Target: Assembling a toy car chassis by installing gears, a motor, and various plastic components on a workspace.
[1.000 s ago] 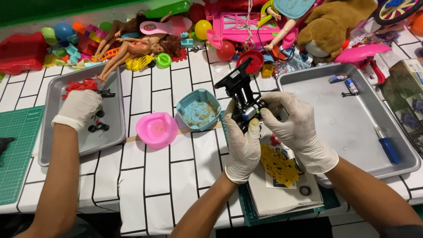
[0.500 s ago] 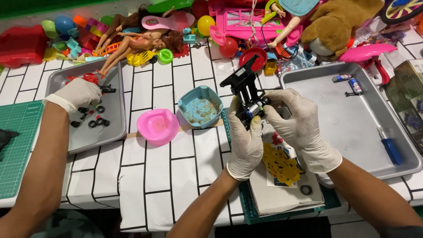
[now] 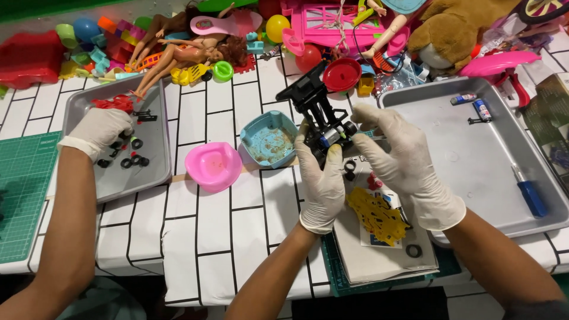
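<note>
My left hand [image 3: 323, 178] and my right hand [image 3: 403, 157], both in white gloves, hold a black toy car chassis [image 3: 314, 104] above the white tiled table, tilted with its far end up. A small motor-like part shows between my fingers. Below my hands lie a yellow plastic part frame [image 3: 379, 216] and a booklet [image 3: 385, 255]. At the far left a co-worker's gloved hand [image 3: 98, 130] rests in the left metal tray [image 3: 154, 166], among small black wheels [image 3: 133, 159] and a red part [image 3: 115, 104].
A pink toy bowl [image 3: 213, 166] and a blue dish [image 3: 269, 139] sit mid-table. The right metal tray [image 3: 474, 160] holds a blue-handled screwdriver [image 3: 530, 195] and small batteries [image 3: 474, 106]. Dolls, balls, a plush toy and plastic toys crowd the far edge. A green cutting mat [image 3: 24, 195] lies left.
The co-worker's hand has moved a little farther into the left tray, off the red part. My two hands keep hold of the chassis with hardly any shift.
</note>
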